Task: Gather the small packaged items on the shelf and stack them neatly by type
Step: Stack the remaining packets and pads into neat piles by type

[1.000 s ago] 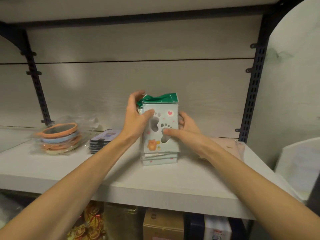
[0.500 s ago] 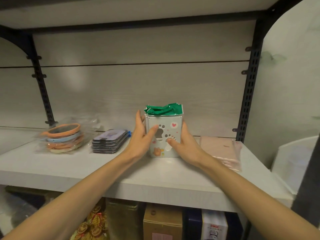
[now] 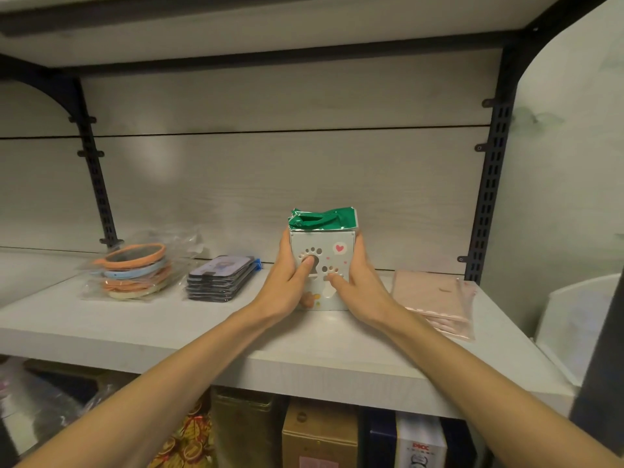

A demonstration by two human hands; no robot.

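Observation:
A stack of pale paw-print packages (image 3: 332,256) stands upright on the white shelf (image 3: 209,336), near the back wall, with a crumpled green packet (image 3: 322,218) on top. My left hand (image 3: 287,282) presses its left side, thumb on the front. Against its right side lies my right hand (image 3: 359,285), thumb also on the front. To the left lie a stack of dark flat packs (image 3: 219,276) and a pile of bagged orange and blue rings (image 3: 135,270). Pink flat packets (image 3: 435,297) lie to the right.
Black slotted uprights (image 3: 489,184) stand at the back corners, and another shelf board is overhead. Boxes and tins (image 3: 320,434) fill the level below. A white container (image 3: 574,319) stands beyond the shelf's right end.
The paw-print stack, held between both hands, went from the shelf's front part back toward the wall and now rests there. My hands shifted with it and still clasp its sides.

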